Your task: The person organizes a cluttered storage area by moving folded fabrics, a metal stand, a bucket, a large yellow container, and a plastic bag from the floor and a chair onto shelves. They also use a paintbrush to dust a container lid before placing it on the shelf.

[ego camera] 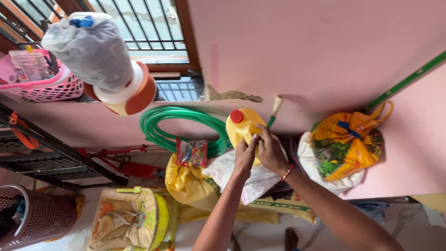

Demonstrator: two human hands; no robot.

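Pink wall [325,46] fills most of the frame; barred window [139,28] at upper left, floor clutter along the bottom. View looks tilted or inverted, so directions below are frame directions only.

Yellow jug [244,126] with red cap [237,116] sits at frame centre against the wall, above a white sack [251,179] and a yellow bag [188,183]. Green hose [174,123] coiled just left of it, a small snack packet [191,152] over the hose's lower edge. Cap points up-left in frame; long axis runs from the cap down-right, toward the hands.

Left hand [245,158]: fingers curled onto the jug's lower body, touching it. Right hand [272,151]: fingers closed on the jug's right side, red thread at the wrist. Both are on the jug; can't tell how firm the grip is.

Handling, as judgement: rigid plastic, smooth, likely slippery. Fill level not visible, so weight unknown; if full, heavy and sloshy. Best hold is the moulded handle or two hands around the body, not the cap.

Also: colourful bag [348,144] at right, pink basket [42,86] upper left, brown bin [37,216] lower left.
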